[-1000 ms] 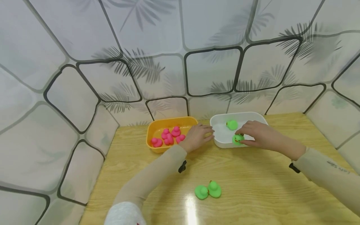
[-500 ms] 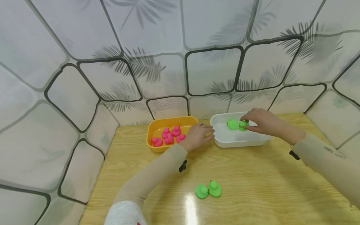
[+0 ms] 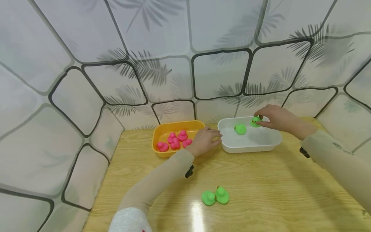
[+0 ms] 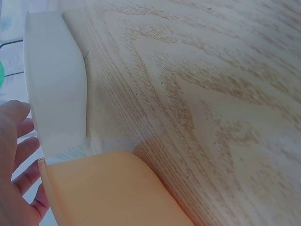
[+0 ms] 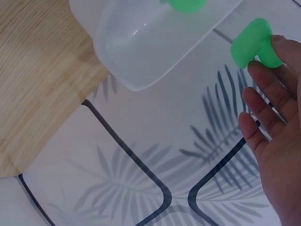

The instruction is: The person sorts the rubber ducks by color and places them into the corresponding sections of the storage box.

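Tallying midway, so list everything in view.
left tray: 1, orange, back
right tray: 1, white, back
table: 1, brown, underneath
pink ducks: 5 visible, pink, left tray
loose ducks: 2, green, table front
tray duck: 1, green, right tray
held duck: 1, green, right tray's far edge
walls: 3, pale, back and sides
sleeves: 2, beige, either side
wrist pieces: 2, black, sleeve ends
left grip: 1, bare, at facing tray ends
right grip: 1, bare, on held duck

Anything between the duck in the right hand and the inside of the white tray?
Possibly the far rim of the white tray: the held duck overlaps it in the head view and shows beyond it in the right wrist view. Clearance unclear. Nothing else visible between; the duck inside lies to the left.
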The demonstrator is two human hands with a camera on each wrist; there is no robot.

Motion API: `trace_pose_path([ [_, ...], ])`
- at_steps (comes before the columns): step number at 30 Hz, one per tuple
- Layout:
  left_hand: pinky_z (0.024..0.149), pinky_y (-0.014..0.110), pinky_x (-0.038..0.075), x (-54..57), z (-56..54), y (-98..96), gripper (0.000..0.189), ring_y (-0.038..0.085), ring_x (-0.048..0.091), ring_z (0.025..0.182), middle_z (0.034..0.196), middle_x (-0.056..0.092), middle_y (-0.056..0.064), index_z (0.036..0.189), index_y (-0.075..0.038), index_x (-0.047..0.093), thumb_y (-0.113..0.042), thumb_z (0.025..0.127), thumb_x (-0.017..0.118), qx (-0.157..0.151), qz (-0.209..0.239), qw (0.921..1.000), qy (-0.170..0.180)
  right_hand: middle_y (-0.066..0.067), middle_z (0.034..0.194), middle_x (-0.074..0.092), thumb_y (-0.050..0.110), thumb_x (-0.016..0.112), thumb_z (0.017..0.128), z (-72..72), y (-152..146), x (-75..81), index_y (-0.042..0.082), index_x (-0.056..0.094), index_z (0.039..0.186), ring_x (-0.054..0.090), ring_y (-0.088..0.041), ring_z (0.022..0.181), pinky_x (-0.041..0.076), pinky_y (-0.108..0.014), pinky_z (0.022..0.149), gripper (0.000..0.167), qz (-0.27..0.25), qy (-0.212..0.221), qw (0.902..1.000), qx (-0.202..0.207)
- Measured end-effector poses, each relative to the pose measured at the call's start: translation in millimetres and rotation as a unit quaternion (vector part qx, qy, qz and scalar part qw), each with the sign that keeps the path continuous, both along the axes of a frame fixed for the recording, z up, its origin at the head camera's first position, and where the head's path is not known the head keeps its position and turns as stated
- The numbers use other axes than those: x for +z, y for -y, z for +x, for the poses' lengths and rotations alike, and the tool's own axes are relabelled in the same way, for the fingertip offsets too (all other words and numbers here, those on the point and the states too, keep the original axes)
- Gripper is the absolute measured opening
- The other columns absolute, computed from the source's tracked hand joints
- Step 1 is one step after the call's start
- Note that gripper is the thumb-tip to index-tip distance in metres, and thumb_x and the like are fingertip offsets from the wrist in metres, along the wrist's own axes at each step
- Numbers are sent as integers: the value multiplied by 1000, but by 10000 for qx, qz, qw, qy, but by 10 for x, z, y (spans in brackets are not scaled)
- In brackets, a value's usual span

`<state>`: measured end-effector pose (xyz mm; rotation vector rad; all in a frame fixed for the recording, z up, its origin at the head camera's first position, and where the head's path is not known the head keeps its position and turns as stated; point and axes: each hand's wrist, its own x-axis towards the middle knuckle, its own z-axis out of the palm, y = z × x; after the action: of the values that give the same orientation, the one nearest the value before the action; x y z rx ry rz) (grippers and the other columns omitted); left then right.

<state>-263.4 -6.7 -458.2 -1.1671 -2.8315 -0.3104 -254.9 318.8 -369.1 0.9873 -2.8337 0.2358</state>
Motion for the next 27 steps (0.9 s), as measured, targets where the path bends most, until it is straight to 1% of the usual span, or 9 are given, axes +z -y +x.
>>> trace_pose_path([
  [6,98,35,50,11,-2,0,31,21,57,122,141,67,-2,129,-21,76,-37,106,62,-16,36,10000,0,-3,96,74,20,80,93,-92,-71,-14,2,75,115,63,-26,89,53,-48,76,28,42,154,9996,-220],
  [11,96,34,51,-2,-11,2,31,21,58,121,140,67,-1,128,-21,76,-37,105,62,-70,42,10000,-30,-3,94,72,21,80,94,-146,-122,-21,1,74,114,61,-25,86,52,-48,73,29,91,178,9995,-249],
  [20,96,34,51,17,3,2,31,22,58,120,140,67,-1,128,-20,76,-35,105,63,-85,62,9999,6,-2,92,72,21,80,93,-167,-137,-29,2,74,112,61,-25,85,52,-49,73,28,101,186,9991,-355],
  [27,96,33,50,11,2,11,30,22,59,120,139,68,0,128,-19,76,-35,105,63,-134,92,9998,-94,-3,93,72,19,80,93,-163,-132,-39,1,74,114,62,-26,87,53,-50,74,28,92,252,9988,-400],
])
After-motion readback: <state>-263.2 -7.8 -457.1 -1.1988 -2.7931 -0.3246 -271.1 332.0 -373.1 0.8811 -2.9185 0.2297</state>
